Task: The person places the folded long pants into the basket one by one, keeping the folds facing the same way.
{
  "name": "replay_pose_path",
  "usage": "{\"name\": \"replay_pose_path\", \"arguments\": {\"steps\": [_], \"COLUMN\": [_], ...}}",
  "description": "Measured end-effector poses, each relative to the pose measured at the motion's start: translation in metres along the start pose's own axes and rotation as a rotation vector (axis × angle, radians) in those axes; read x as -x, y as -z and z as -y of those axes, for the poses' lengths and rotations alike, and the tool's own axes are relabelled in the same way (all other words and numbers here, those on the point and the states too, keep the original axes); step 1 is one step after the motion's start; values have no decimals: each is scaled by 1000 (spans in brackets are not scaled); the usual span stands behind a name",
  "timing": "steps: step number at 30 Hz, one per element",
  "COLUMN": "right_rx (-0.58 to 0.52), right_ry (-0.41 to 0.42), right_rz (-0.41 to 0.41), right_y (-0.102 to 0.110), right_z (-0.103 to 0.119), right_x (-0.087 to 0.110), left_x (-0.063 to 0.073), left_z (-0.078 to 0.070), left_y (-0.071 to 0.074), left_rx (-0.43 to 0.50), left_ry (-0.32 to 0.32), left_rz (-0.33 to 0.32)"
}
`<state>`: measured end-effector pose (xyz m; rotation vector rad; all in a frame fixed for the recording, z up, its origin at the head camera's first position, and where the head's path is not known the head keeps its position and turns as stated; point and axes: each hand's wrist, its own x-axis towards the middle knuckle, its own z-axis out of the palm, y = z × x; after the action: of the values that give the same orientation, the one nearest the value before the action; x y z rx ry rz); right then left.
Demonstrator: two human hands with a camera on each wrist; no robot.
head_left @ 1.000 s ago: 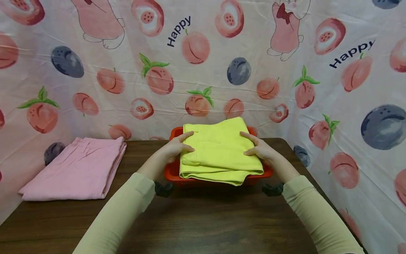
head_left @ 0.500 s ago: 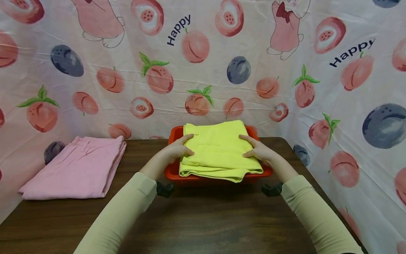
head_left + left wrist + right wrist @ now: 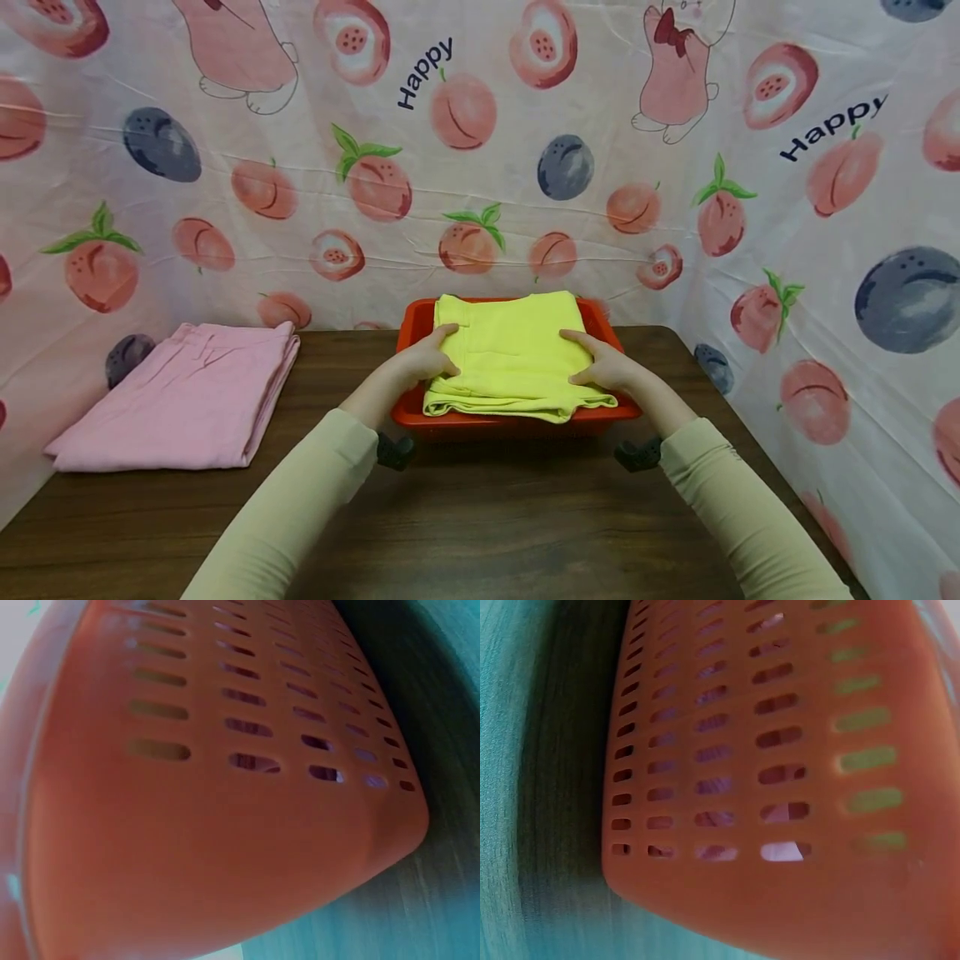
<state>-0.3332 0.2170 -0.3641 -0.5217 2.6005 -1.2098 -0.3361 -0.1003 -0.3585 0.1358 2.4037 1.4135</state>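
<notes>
Folded yellow trousers (image 3: 517, 346) lie in the mouth of a red plastic basket (image 3: 408, 406), their front folds near its front rim. My left hand (image 3: 416, 362) holds their left side, index finger and thumb showing on the cloth. On the opposite side my right hand (image 3: 609, 367) holds them in the same way. The other fingers of both hands are hidden. Both wrist views show the slotted basket wall (image 3: 187, 847) and no fingers. Yellow cloth shows through the upper slots in the right wrist view, pinkish shapes through the lower ones.
Folded pink trousers (image 3: 180, 400) lie at the left of the dark wooden table (image 3: 487, 525). A fruit-printed cloth (image 3: 495, 192) hangs behind the table and along both sides. The basket stands near the table's back edge.
The yellow trousers have sunk lower into the basket and lie flatter, their back edge dropping and more of the back rim showing. My hands have moved slightly closer together. The pink trousers stay put.
</notes>
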Motion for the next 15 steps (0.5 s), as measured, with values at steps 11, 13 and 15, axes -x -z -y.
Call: {"name": "replay_pose_path", "arguments": {"steps": [11,13,15], "right_rx": [206,218,240], "right_ry": [-23,-21,-15], "right_rz": [-13,-25,-33], "right_y": [-9,-11,-12], "right_z": [1,-1,-2], "right_x": [-2,-2,-3], "left_x": [1,0,-2], "left_z": [4,6,9], "left_y": [-15,-17,-20], "left_rx": [-238,-263,-306], "left_ry": [19,15,15], "left_rz": [-26,-44,-65]}}
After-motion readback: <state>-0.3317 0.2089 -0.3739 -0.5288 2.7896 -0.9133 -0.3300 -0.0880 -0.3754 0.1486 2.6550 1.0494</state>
